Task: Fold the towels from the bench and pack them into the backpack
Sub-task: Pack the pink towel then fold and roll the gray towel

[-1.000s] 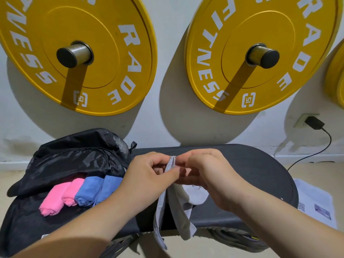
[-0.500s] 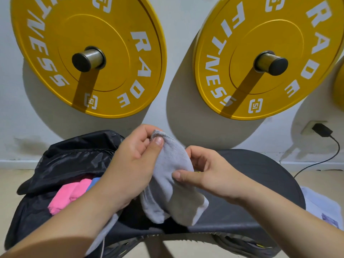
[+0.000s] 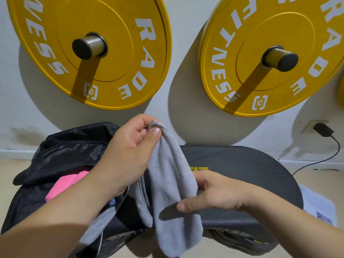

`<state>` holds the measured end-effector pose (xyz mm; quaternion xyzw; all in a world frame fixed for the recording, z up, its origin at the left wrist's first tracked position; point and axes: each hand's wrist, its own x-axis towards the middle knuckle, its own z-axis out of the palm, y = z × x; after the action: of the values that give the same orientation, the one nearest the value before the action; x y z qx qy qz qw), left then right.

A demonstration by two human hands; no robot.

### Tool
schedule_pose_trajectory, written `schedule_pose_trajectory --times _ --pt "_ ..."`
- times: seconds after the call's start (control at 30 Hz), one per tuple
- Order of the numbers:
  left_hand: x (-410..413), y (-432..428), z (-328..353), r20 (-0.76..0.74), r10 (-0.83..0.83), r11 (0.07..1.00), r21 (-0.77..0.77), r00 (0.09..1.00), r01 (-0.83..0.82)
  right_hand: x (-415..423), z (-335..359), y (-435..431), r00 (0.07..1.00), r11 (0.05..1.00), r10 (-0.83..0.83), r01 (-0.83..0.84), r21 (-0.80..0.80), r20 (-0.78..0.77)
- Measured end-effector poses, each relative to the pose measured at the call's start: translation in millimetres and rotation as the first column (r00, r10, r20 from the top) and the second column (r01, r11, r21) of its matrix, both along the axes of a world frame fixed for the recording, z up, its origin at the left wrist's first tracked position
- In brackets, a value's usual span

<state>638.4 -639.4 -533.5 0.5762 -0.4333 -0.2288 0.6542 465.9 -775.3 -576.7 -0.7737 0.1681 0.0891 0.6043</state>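
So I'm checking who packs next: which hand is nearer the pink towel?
Left. The left hand sits right beside the pink towel; the right hand is farther right, over the bench.

A home gym corner is showing here. Two yellow weight plates [image 3: 89, 51] [image 3: 268, 56], lettered "FITNESS", are hanging on steel pegs [image 3: 89, 46] fixed to a plain white wall [image 3: 186, 53]. A black padded bench [image 3: 242, 168] is standing below them. A charger [image 3: 323, 129] is sitting in a wall socket, its cable [image 3: 320, 161] trailing toward the beige floor [image 3: 11, 170].
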Motion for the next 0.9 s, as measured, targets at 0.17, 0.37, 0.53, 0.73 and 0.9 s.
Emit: schedule_pose_trajectory --times 0.17,0.37,0.53,0.73,0.9 --pt "5.8 -1.4 -8.3 0.036 0.024 0.999 0.031 0.999 -0.025 -10.8 -16.0 -22.5 0.977 0.963 -0.005 -0.052 -0.264 -0.212" --pt "14.6 -3.3 -22.5 0.125 0.103 0.986 0.117 0.987 -0.118 -23.5 -23.9 -40.3 0.965 0.899 -0.181 0.086 -0.43 -0.187" --pt "28.9 -0.3 -33.7 0.179 0.189 0.957 0.185 0.966 -0.221 -40.5 -35.2 -65.1 0.898 0.767 -0.431 0.309 -0.562 -0.094" --pt "43.7 4.7 -46.4 0.166 0.261 0.926 0.236 0.951 -0.295 -53.4 -26.6 -72.3 0.758 0.761 -0.637 0.647 -0.042 0.142" --pt "41.3 6.6 -45.1 0.208 0.272 0.905 0.275 0.94 -0.323 -57.2 -2.7 -76.5 0.559 0.635 -0.741 0.763 0.12 0.373"
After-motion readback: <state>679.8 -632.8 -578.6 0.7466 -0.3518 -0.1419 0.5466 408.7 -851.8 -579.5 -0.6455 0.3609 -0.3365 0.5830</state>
